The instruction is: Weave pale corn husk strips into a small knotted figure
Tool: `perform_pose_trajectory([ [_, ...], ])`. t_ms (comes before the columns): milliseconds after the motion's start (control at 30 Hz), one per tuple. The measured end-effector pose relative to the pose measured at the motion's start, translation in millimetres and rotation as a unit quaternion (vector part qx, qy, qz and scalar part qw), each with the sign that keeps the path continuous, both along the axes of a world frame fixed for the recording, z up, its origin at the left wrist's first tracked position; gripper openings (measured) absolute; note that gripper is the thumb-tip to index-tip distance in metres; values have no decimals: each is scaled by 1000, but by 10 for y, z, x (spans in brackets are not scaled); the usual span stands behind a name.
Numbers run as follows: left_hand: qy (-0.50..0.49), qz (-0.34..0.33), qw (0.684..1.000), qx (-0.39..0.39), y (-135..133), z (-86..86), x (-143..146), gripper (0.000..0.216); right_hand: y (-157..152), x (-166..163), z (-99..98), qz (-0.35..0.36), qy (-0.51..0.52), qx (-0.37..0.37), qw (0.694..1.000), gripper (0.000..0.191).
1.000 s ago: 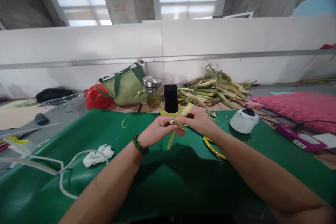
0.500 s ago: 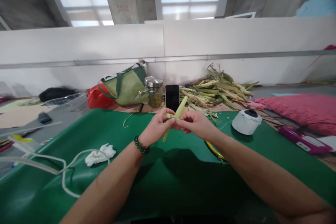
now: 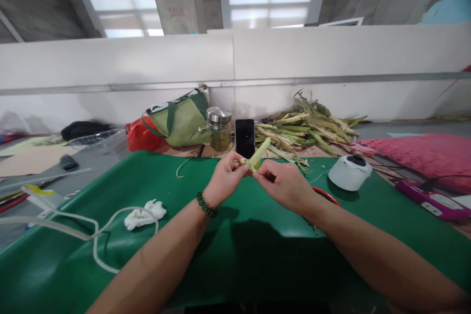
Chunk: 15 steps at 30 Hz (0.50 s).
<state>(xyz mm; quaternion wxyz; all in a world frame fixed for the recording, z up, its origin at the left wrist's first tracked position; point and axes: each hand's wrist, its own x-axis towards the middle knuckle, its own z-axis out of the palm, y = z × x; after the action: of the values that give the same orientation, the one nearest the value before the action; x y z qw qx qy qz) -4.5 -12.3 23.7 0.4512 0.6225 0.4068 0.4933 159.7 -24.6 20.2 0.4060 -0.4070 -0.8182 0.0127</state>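
Note:
Pale green strips of plant leaf (image 3: 260,153), like corn husk, are folded together between my hands over the green mat (image 3: 206,270). Closed in a pinch, my left hand (image 3: 227,176) grips the rolled, knot-like part of the leaf. A dark green bead bracelet (image 3: 206,205) circles that wrist. My right hand (image 3: 281,181) has its thumb and forefinger pressed together on the leaf's lower end, close beside the left fingertips. Part of the leaf is hidden behind the fingers.
A phone (image 3: 245,137) stands upright just behind my hands, with a lidded glass mug (image 3: 218,132) and a green bag (image 3: 180,120) to its left. Leaf stalks (image 3: 312,125) lie heaped behind. A white thread cone (image 3: 349,174), red-handled tool (image 3: 326,195), white cable (image 3: 93,245) and crumpled tissue (image 3: 145,215) surround me.
My right hand has turned and drawn slightly down and right along the leaf. The lower leaf end no longer hangs below my fingers. The whole view has shifted slightly.

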Motion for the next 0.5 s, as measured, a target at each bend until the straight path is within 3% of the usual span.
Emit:
perform_pose_trajectory([
  [100,-4,4,1000,5,1,6,-10,18,-21,20,28,15,23,-37,999,19],
  [200,-23,-6,1000,12,18,3,-24,21,-19,7,14,22,65,-65,995,6],
  [400,-68,-50,996,-12,26,9,-34,23,83,32,63,206,132,-124,962,10],
  [500,-77,-86,993,-29,11,13,-25,26,134,84,118,199,117,-81,970,13],
])
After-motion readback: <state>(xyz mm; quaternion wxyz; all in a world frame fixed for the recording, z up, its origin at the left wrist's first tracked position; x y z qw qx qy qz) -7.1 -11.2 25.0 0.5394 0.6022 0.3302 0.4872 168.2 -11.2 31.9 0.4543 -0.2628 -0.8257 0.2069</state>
